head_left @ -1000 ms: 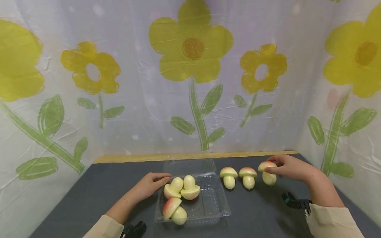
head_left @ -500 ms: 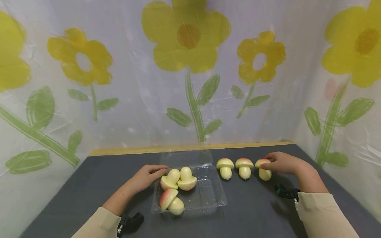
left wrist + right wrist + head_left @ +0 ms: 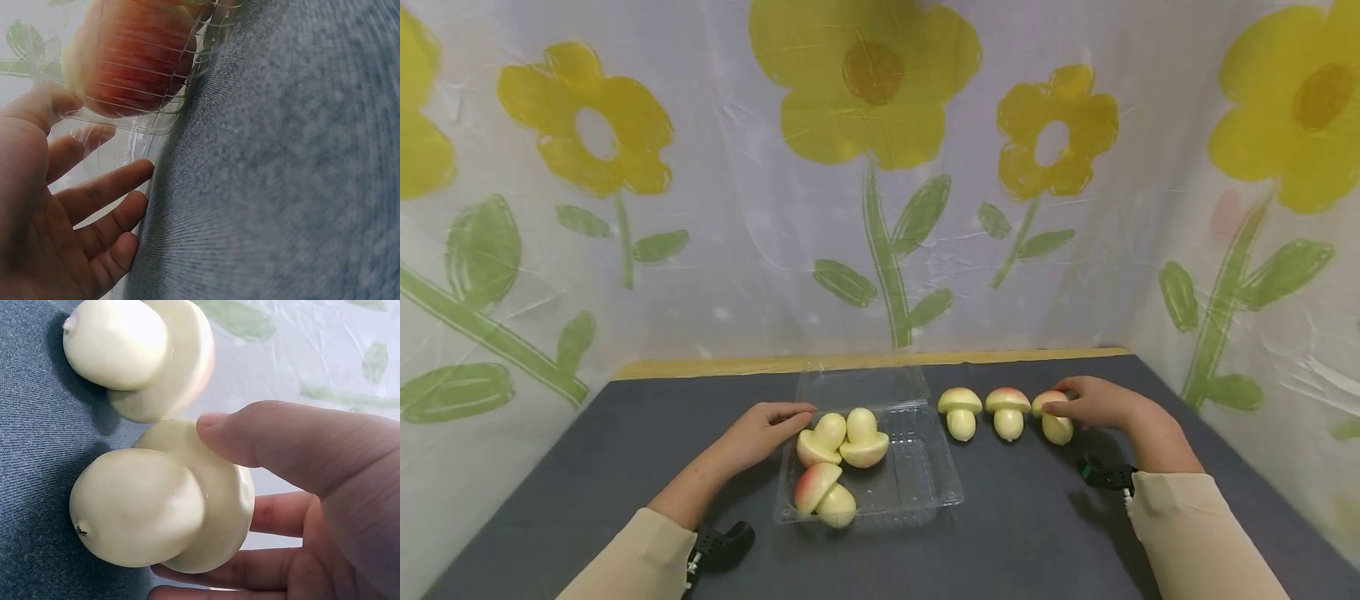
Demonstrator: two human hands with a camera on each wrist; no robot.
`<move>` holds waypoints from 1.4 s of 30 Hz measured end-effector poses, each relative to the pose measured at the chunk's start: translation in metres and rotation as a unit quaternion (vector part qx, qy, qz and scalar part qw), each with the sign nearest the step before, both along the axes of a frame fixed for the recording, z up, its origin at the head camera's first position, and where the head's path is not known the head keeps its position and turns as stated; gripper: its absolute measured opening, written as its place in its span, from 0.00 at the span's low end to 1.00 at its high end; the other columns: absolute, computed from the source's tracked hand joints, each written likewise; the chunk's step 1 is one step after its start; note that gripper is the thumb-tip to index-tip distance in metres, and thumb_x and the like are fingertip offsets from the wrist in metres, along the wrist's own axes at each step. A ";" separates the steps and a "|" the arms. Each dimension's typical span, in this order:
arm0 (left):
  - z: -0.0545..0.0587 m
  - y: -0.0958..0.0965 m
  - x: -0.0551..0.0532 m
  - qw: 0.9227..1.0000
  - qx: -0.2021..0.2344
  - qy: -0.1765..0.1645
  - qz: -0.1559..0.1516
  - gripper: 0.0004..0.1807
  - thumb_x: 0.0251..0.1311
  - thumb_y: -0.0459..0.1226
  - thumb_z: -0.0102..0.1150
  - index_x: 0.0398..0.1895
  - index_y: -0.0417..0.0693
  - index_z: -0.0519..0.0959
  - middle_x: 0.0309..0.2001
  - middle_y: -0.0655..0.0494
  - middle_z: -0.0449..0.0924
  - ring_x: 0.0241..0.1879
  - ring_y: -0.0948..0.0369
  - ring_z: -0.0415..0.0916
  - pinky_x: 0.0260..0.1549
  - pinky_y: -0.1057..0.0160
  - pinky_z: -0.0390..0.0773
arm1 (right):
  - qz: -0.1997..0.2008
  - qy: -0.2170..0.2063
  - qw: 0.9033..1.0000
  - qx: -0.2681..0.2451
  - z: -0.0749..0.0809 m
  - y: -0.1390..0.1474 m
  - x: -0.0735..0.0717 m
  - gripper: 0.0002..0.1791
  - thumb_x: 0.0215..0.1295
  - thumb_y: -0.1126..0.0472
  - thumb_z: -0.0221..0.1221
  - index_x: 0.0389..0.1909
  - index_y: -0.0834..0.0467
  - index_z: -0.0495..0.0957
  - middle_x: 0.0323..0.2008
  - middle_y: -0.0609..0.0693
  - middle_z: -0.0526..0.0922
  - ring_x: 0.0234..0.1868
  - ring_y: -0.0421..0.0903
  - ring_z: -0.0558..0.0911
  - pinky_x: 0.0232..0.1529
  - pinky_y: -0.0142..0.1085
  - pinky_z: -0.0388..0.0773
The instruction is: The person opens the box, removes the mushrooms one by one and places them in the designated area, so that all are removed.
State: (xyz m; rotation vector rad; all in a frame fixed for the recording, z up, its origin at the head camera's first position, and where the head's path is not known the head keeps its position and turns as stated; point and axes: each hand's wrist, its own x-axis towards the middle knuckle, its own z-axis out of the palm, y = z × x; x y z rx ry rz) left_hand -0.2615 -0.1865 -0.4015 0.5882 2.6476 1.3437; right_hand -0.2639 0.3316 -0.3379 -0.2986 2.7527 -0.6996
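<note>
On the worktop (image 3: 1015,525), the right hand (image 3: 1099,405) pinches a mushroom (image 3: 162,506) by its broad cap (image 3: 222,503), while the loosely spread left hand (image 3: 762,435) touches the box (image 3: 917,471), likely steadying it.

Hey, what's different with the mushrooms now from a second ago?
The right hand brought its mushroom lower, so it now lines up with the two other mushrooms in the row. It hasn't let go. Those two stayed put, the left hand is still at the edge of the clear box, and the three mushrooms in the box didn't change.
</note>
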 end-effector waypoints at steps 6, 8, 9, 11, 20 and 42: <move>-0.002 -0.003 0.001 1.000 -0.001 0.002 -0.003 0.27 0.77 0.51 0.54 0.69 0.44 0.77 0.67 0.42 0.75 0.67 0.42 0.70 0.60 0.41 0.74 | 0.001 0.000 1.000 0.018 0.001 -0.004 0.001 0.42 0.75 0.42 0.59 0.70 0.75 0.64 0.60 0.72 0.74 0.46 0.60 0.82 0.45 0.54 0.79; -0.002 -0.003 0.000 1.000 0.001 0.001 -0.002 0.27 0.77 0.51 0.54 0.69 0.44 0.77 0.67 0.43 0.75 0.67 0.43 0.70 0.60 0.41 0.74 | 0.002 0.009 1.000 0.027 0.005 -0.005 0.003 0.43 0.75 0.41 0.59 0.70 0.75 0.64 0.63 0.75 0.71 0.53 0.67 0.79 0.48 0.56 0.78; -0.001 -0.002 0.000 1.000 0.001 0.001 -0.001 0.26 0.77 0.51 0.54 0.69 0.45 0.78 0.67 0.43 0.75 0.67 0.43 0.70 0.60 0.41 0.73 | 0.002 0.013 0.999 0.030 0.007 -0.006 0.005 0.44 0.75 0.41 0.58 0.71 0.75 0.63 0.65 0.76 0.68 0.57 0.70 0.77 0.49 0.57 0.77; -0.001 -0.001 -0.002 1.000 -0.001 0.002 0.001 0.26 0.77 0.50 0.54 0.68 0.45 0.78 0.67 0.43 0.75 0.67 0.43 0.70 0.60 0.41 0.73 | 0.004 0.025 0.999 0.038 0.012 -0.009 0.008 0.46 0.74 0.39 0.58 0.73 0.74 0.61 0.67 0.77 0.65 0.63 0.75 0.71 0.52 0.59 0.76; -0.001 0.001 -0.006 1.000 -0.015 0.008 0.002 0.25 0.78 0.50 0.54 0.68 0.46 0.78 0.66 0.45 0.76 0.66 0.44 0.71 0.59 0.42 0.74 | 0.051 0.140 0.989 0.020 0.039 -0.043 0.025 0.45 0.73 0.40 0.61 0.76 0.68 0.61 0.71 0.72 0.65 0.70 0.72 0.65 0.62 0.65 0.67; -0.001 -0.001 -0.005 1.000 -0.018 0.006 0.009 0.26 0.77 0.51 0.54 0.68 0.47 0.78 0.66 0.44 0.76 0.65 0.45 0.73 0.58 0.42 0.75 | 0.166 0.213 0.963 0.013 0.036 -0.121 0.044 0.32 0.73 0.51 0.64 0.72 0.60 0.69 0.68 0.59 0.72 0.65 0.59 0.75 0.59 0.57 0.75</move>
